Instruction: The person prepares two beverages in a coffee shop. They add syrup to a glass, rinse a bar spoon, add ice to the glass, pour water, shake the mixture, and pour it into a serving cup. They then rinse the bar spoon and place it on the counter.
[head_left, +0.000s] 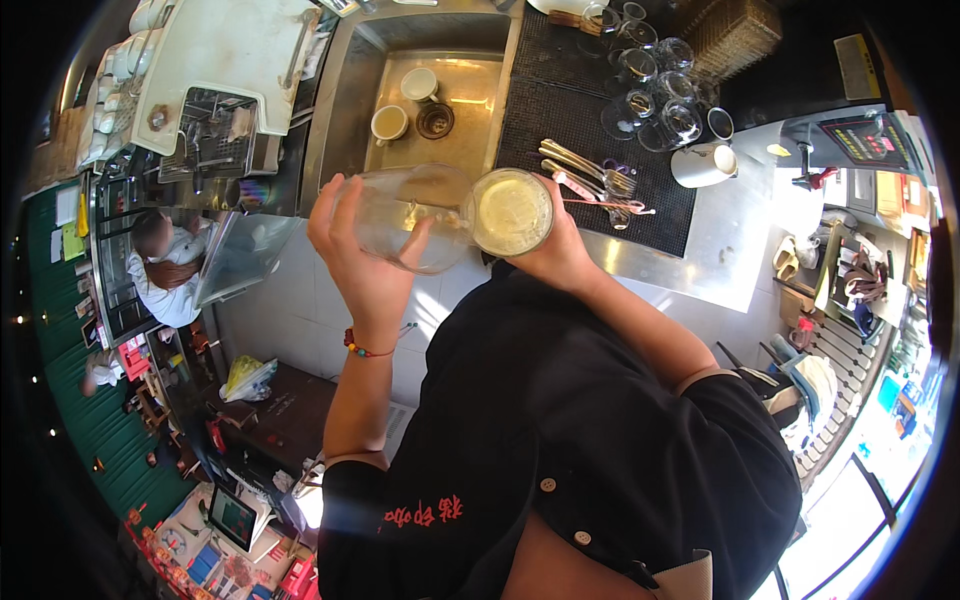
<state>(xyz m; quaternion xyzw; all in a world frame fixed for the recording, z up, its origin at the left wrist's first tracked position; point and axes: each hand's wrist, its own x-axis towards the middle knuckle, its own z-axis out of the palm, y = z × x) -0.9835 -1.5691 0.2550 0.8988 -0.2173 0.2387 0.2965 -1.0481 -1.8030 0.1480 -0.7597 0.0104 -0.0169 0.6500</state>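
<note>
My left hand (367, 247) is shut on a large clear glass vessel (409, 217), tilted on its side, with its mouth towards the other glass. In my right hand (555, 251) is a drinking glass (512, 212) with pale yellow, frothy-looking contents, seen from above. The two vessels overlap or meet at their rims; whether they touch, I cannot tell. Beyond them lies a metal sink (352, 90). A white cup (418, 85) and a second cup (389, 124), its inside yellowish, stand in the sink beside the round drain (435, 121).
Right of the sink, forks and spoons (592, 180) lie on a black mat (555, 97), near several upturned glasses (660, 90). A white mug (703, 165) lies on its side at the mat's edge. A person (169, 262) is at the left, beyond a glass panel (247, 255).
</note>
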